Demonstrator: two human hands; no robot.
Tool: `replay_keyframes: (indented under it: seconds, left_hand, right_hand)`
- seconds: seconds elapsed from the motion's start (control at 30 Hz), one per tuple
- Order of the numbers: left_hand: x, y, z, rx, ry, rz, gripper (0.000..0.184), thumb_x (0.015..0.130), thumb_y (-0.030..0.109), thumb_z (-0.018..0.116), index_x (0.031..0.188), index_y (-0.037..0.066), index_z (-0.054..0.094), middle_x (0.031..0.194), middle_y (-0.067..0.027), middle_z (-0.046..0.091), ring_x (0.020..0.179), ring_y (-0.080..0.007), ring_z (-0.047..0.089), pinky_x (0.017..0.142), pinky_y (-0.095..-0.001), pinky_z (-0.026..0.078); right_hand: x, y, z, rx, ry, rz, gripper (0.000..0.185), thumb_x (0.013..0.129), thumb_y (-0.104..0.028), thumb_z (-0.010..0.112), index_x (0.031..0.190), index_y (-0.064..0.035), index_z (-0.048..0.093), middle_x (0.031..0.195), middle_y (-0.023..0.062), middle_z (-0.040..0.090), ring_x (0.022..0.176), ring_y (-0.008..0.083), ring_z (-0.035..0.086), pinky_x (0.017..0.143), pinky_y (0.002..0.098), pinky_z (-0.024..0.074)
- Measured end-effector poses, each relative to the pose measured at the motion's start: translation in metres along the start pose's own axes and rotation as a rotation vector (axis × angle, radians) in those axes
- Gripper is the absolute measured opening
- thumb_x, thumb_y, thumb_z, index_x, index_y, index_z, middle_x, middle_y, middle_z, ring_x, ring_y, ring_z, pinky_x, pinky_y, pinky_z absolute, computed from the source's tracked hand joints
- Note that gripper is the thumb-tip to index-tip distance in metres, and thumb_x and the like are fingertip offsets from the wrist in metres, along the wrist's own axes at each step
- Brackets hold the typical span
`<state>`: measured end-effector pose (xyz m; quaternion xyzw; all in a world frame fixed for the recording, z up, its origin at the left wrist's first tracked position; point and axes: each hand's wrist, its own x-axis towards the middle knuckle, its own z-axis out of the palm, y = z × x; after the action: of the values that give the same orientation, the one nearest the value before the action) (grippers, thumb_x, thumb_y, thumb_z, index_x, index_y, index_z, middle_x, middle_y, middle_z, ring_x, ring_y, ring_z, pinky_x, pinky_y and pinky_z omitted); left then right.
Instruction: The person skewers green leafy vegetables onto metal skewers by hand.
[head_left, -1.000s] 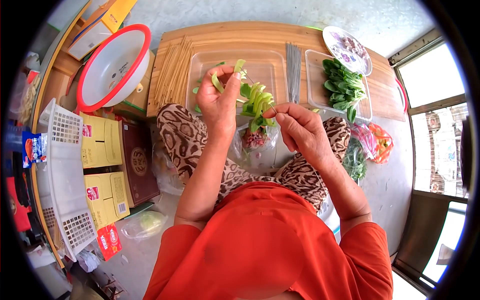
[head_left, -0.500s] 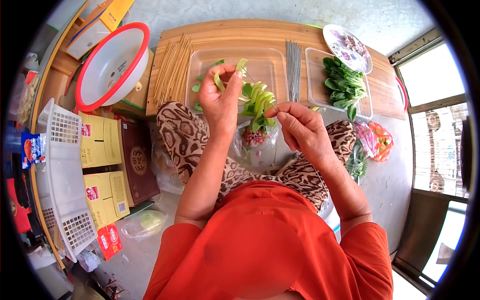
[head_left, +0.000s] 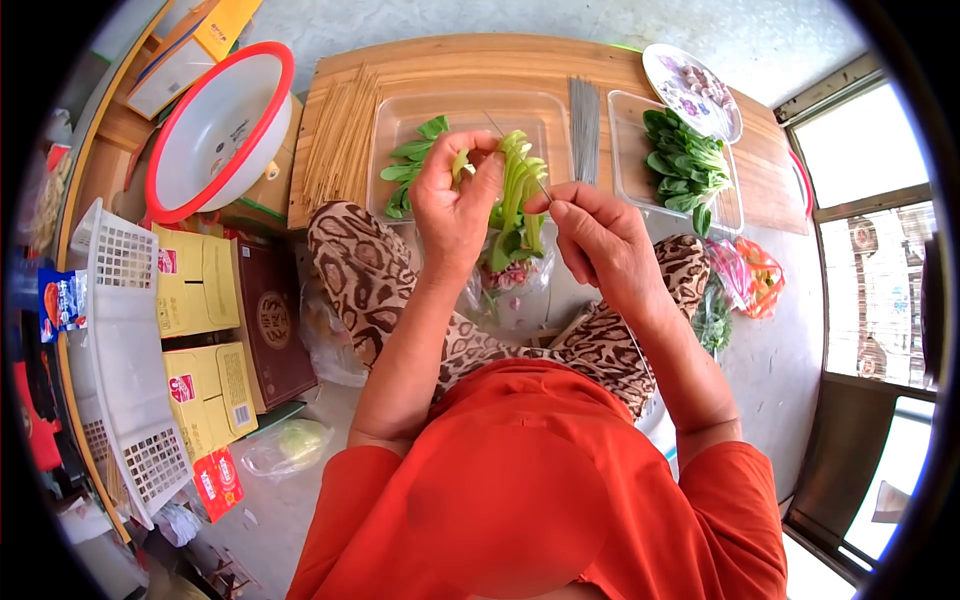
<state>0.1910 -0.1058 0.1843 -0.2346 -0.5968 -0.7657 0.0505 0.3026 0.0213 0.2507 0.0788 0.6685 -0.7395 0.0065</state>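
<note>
My right hand (head_left: pixel 605 235) pinches the end of a thin skewer (head_left: pixel 545 190), which points up and to the left. Several pale-stemmed green leaves (head_left: pixel 518 180) are threaded on it side by side, their leafy ends hanging down. Beside them my left hand (head_left: pixel 455 190) is closed, with thumb and fingers on a leafy green's pale stem (head_left: pixel 462 166) near the skewer's tip. More green leaves (head_left: pixel 408 165) lie in the clear plastic tray (head_left: pixel 470 104) behind my left hand.
Bamboo skewers (head_left: pixel 340 145) and grey metal skewers (head_left: pixel 584 135) lie on the wooden table (head_left: pixel 450 65). At right are a clear box (head_left: pixel 625 150) with leafy greens (head_left: pixel 685 165) and a plate (head_left: pixel 660 70) of sliced food. A red-rimmed basin (head_left: pixel 215 140) stands left.
The threaded leaves have moved up and bunched together near my left fingers. My right hand has shifted slightly up with the skewer. Leaves in the tray show more clearly.
</note>
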Motion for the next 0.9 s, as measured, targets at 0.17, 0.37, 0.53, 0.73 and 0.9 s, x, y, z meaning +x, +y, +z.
replay_keyframes:
  seconds: [0.17,0.37,0.53,0.73,0.9]
  left_hand:
    - [0.010,0.003,-0.012,0.030,-0.180,-0.110,0.026,0.091,0.009,0.046,0.114,0.003,0.056,0.111,-0.0013,0.057,0.093,-0.0082,0.049,0.080,-0.0234,0.041]
    - [0.028,0.000,-0.032,-0.200,-0.443,-0.379,0.031,0.092,0.017,0.042,0.114,0.004,0.058,0.108,-0.0021,0.060,0.092,-0.0077,0.049,0.074,-0.0230,0.037]
    - [0.033,0.001,-0.032,-0.308,-0.499,-0.424,0.032,0.093,0.016,0.041,0.115,0.000,0.057,0.108,-0.0055,0.061,0.093,-0.0097,0.052,0.077,-0.0243,0.040]
    - [0.033,-0.001,-0.032,-0.323,-0.508,-0.443,0.032,0.093,0.015,0.040,0.115,-0.002,0.056,0.108,-0.0080,0.061,0.096,-0.0125,0.054,0.086,-0.0280,0.044]
    - [0.033,0.002,-0.031,-0.288,-0.507,-0.438,0.032,0.093,0.015,0.040,0.113,-0.003,0.057,0.107,-0.0081,0.061,0.094,-0.0124,0.053,0.084,-0.0275,0.044]
  right_hand:
    - [0.005,0.007,-0.011,-0.008,0.048,0.058,0.024,0.099,-0.020,0.047,0.102,-0.0019,0.063,0.050,-0.0074,0.039,0.041,0.0013,0.031,0.040,0.0188,0.0218]
    - [-0.003,0.010,-0.012,-0.056,-0.008,0.049,0.023,0.098,-0.017,0.047,0.102,-0.0003,0.063,0.051,-0.0076,0.040,0.041,0.0010,0.031,0.039,0.0187,0.0215]
    - [-0.005,0.008,-0.008,-0.082,-0.043,0.030,0.023,0.098,-0.017,0.048,0.101,-0.0003,0.064,0.051,-0.0074,0.041,0.041,0.0008,0.032,0.040,0.0182,0.0233]
    - [-0.005,0.006,-0.006,-0.092,-0.063,0.049,0.023,0.098,-0.017,0.047,0.102,-0.0010,0.064,0.052,-0.0078,0.040,0.041,0.0009,0.032,0.040,0.0179,0.0228]
    - [-0.004,0.007,-0.006,-0.093,-0.055,0.057,0.023,0.098,-0.017,0.047,0.102,-0.0013,0.064,0.052,-0.0079,0.040,0.042,0.0009,0.032,0.041,0.0177,0.0230]
